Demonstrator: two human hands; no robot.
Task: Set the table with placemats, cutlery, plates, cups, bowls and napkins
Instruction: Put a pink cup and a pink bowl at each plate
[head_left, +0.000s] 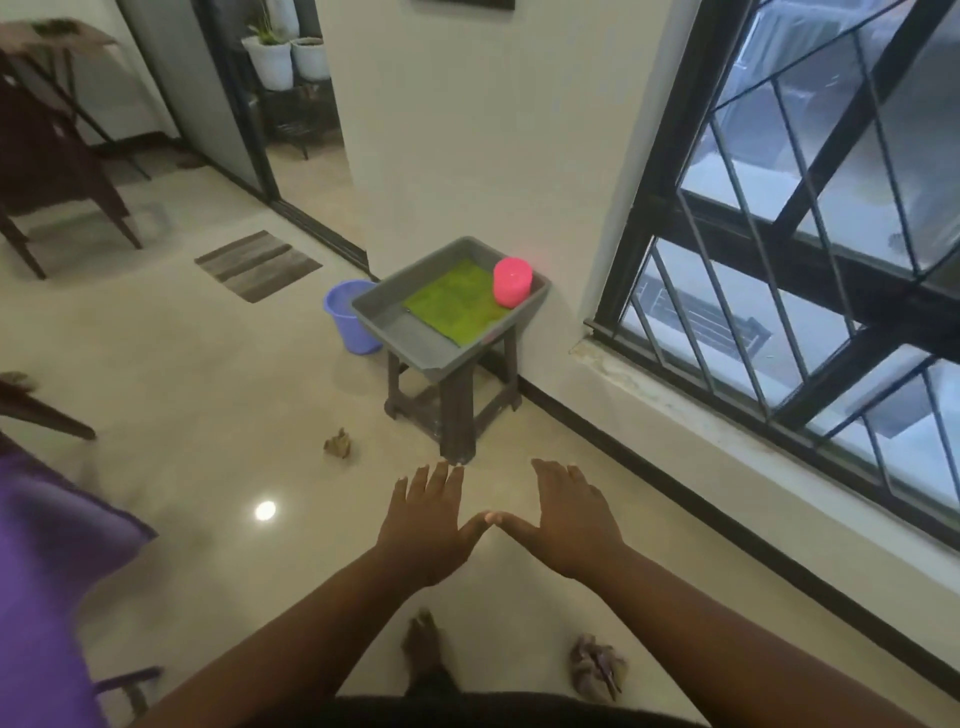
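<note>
One grey tray (400, 322) on a dark stool (457, 410) at 12 o'clock, holding one green placemat (454, 306) and one pink cup (511, 280) at its 2 o'clock corner. One blue bucket (345, 317) beside it at 9. Two crumpled scraps on floor (337, 444) (595, 667). Left hand (428, 519) and right hand (569, 519) both outstretched, palms down, fingers straight, empty, thumb tips touching.

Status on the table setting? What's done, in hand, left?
Done: nothing visible; no set table in view. In hand: nothing; left hand and right hand are open and empty, stretched toward the grey tray on the stool. Left: green placemat and pink cup sit in the tray.
</note>
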